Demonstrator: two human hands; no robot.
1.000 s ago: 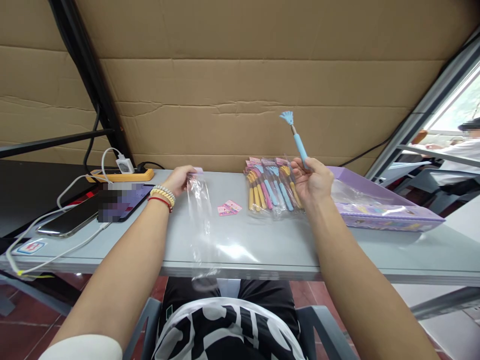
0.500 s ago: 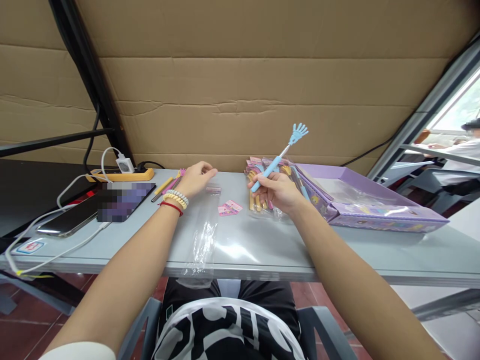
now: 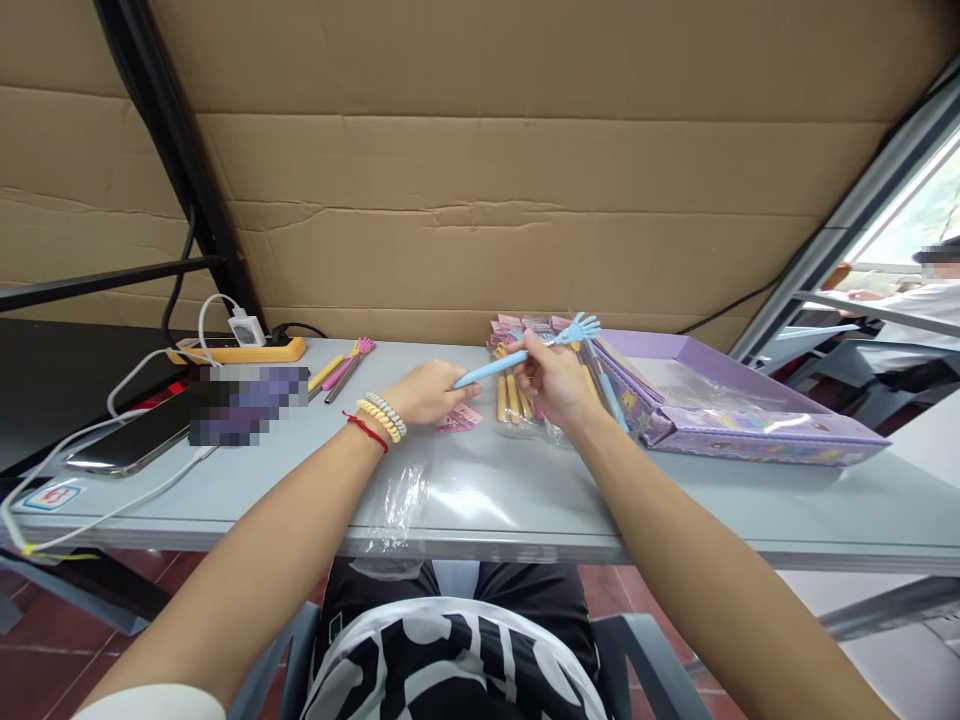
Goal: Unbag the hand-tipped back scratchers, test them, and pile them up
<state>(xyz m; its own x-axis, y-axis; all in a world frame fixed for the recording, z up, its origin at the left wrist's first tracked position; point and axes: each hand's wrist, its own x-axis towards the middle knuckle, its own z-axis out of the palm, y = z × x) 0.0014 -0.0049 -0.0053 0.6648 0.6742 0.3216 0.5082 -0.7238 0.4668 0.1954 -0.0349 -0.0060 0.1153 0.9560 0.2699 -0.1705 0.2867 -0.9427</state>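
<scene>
A light-blue telescopic back scratcher (image 3: pixel 495 367) with a hand-shaped head lies slantwise between my hands. My left hand (image 3: pixel 427 393) is closed on the lower end of its handle. My right hand (image 3: pixel 553 378) pinches it higher up, near the metal rod below the head. Under my left hand and forearm a clear plastic sleeve (image 3: pixel 397 505) hangs over the table's front edge. Small pink cards (image 3: pixel 461 418) lie just beside my left fingers. Behind my right hand rest several packaged back scratchers (image 3: pixel 512 398) with yellow handles, partly hidden by it.
An open purple box (image 3: pixel 765 435) stands on the right of the grey table (image 3: pixel 517 490). Loose yellow and pink back scratchers (image 3: pixel 343 370) lie at back left. Further left are phones (image 3: pixel 135 440), white cables and a yellow power strip (image 3: pixel 240 350). Cardboard (image 3: pixel 480 220) walls the back.
My left hand has moved right from the top of the plastic sleeve and closed on the handle's end. The back scratcher has tipped down towards level, and my right hand has shifted towards its head.
</scene>
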